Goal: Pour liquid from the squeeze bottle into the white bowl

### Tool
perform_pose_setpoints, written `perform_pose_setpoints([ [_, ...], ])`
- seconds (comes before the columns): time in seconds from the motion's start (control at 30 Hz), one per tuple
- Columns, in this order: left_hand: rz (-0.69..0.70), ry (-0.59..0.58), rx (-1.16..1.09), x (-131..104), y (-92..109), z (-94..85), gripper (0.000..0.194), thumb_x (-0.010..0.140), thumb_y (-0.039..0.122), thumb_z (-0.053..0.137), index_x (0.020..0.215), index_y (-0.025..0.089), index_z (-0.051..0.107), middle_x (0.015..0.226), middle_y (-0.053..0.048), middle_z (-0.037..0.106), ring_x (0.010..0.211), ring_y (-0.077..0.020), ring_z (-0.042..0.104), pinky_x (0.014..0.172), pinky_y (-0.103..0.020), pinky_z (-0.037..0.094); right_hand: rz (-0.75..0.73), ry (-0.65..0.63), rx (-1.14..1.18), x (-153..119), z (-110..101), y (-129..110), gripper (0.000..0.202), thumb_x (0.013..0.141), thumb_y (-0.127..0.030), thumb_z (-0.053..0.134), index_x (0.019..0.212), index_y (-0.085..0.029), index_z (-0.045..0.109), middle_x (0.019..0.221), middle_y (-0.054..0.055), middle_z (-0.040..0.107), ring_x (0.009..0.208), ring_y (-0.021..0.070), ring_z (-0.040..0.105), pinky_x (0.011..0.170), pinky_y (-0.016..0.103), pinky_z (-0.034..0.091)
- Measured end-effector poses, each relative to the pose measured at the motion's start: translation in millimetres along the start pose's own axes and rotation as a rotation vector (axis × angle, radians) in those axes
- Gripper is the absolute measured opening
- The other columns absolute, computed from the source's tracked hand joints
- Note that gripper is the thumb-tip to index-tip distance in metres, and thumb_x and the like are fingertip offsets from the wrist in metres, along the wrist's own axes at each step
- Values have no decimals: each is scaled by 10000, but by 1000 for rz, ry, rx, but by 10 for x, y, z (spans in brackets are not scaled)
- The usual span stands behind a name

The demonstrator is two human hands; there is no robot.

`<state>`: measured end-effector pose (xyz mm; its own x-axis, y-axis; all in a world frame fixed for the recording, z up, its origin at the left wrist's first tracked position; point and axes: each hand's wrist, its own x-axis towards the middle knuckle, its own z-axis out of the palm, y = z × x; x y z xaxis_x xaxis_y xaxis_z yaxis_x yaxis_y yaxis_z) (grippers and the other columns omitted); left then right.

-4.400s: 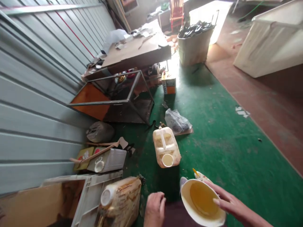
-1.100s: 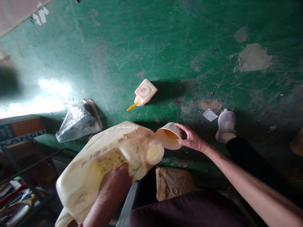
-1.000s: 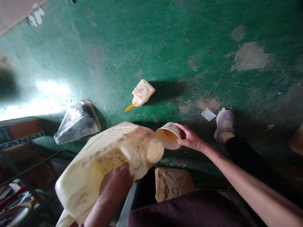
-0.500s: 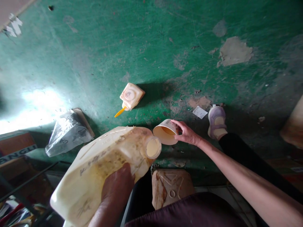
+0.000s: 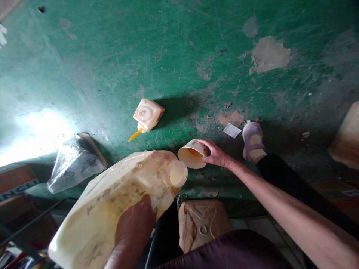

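Cup (image 5: 193, 156), moved since the earliest frame to beside the tilted jug's mouth; jug (image 5: 112, 203), handwritten, largely illegible; left hand (image 5: 136, 224) clenched on jug, fingertips hidden; right hand (image 5: 217, 155) pinching cup; floor beyond: bottle (image 5: 148, 113), bag (image 5: 75, 162) marked "CA", carton (image 5: 17, 181) lettered "NGLI".

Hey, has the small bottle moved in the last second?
No, the small bottle sits where it was on the floor, judged against the white card.

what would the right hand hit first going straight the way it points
Likely the big jug, near its open mouth, met by the cup in the right hand; depth is unclear, so they may already touch.
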<state>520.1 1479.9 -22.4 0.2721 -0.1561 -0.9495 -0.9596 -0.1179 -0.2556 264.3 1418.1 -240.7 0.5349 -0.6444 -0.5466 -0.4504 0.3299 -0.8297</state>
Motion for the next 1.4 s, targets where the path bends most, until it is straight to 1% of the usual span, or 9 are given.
perform_pose_setpoints([
  [0.2, -1, -7, 9, 16, 56, -13, 169, 849, 198, 328, 900, 177, 489, 869, -130, 697, 862, -309, 668, 734, -432, 505, 33, -12, 16, 41, -4, 120, 777, 594, -209, 654, 1336, -156, 429, 1236, 116, 468, 1123, 276, 468, 986, 417, 381],
  [0.33, -2, 0, 18, 28, 114, -36, 187, 853, 211, 336, 922, 174, 506, 894, -128, 692, 868, -292, 666, 728, -404, 500, 58, -31, 30, 68, -15, 155, 771, 598, -206, 657, 1335, -176, 433, 1208, 103, 483, 1099, 271, 483, 961, 413, 404],
  [0.43, -7, 9, 43, 34, 142, -47, 225, 866, 225, 332, 949, 155, 529, 922, -148, 686, 891, -282, 661, 734, -380, 491, 68, -39, 41, 89, -21, 157, 768, 607, -215, 655, 1339, -174, 426, 1194, 103, 490, 1062, 260, 505, 933, 401, 426],
  [0.53, -11, 4, 53, 45, 170, -54, 244, 875, 236, 334, 969, 147, 540, 938, -149, 688, 898, -272, 657, 741, -362, 483, 72, -41, 45, 113, -21, 152, 761, 600, -219, 657, 1327, -188, 435, 1231, 100, 476, 1099, 269, 487, 963, 411, 401],
  [0.6, -13, 7, 61, 58, 196, -58, 260, 880, 243, 336, 1016, 145, 535, 966, -145, 685, 922, -268, 651, 757, -359, 478, 71, -45, 47, 129, -22, 145, 753, 599, -219, 657, 1320, -198, 440, 1257, 96, 468, 1146, 280, 459, 993, 423, 373],
  [0.87, -3, -8, 74, 111, 295, -94, 298, 882, 244, 351, 1098, 133, 522, 986, -152, 678, 944, -263, 646, 774, -348, 473, 74, -53, 66, 195, -79, 107, 747, 588, -201, 645, 1309, -169, 452, 1255, 100, 487, 1174, 278, 441, 1031, 424, 337],
  [1.07, -16, -12, 80, 129, 333, -93, 352, 885, 250, 329, 1167, 113, 489, 1000, -172, 673, 940, -280, 646, 759, -362, 474, 88, -77, 98, 251, -101, 200, 771, 585, -229, 661, 1317, -131, 443, 1266, 124, 478, 1165, 304, 447, 998, 444, 369],
  [1.23, -24, -19, 83, 134, 348, -100, 312, 890, 256, 309, 1079, 142, 530, 951, -149, 684, 898, -273, 655, 731, -351, 470, 113, -104, 143, 308, -95, 255, 721, 612, -253, 654, 1301, -179, 454, 1284, 84, 484, 1189, 288, 436, 1008, 437, 363],
  [1.4, -31, -25, 85, 130, 347, -106, 281, 882, 250, 320, 1024, 158, 544, 936, -135, 686, 892, -268, 655, 727, -346, 468, 123, -127, 184, 359, -89, 272, 709, 620, -269, 634, 1297, -143, 461, 1282, 92, 497, 1196, 290, 432, 1011, 433, 361],
])
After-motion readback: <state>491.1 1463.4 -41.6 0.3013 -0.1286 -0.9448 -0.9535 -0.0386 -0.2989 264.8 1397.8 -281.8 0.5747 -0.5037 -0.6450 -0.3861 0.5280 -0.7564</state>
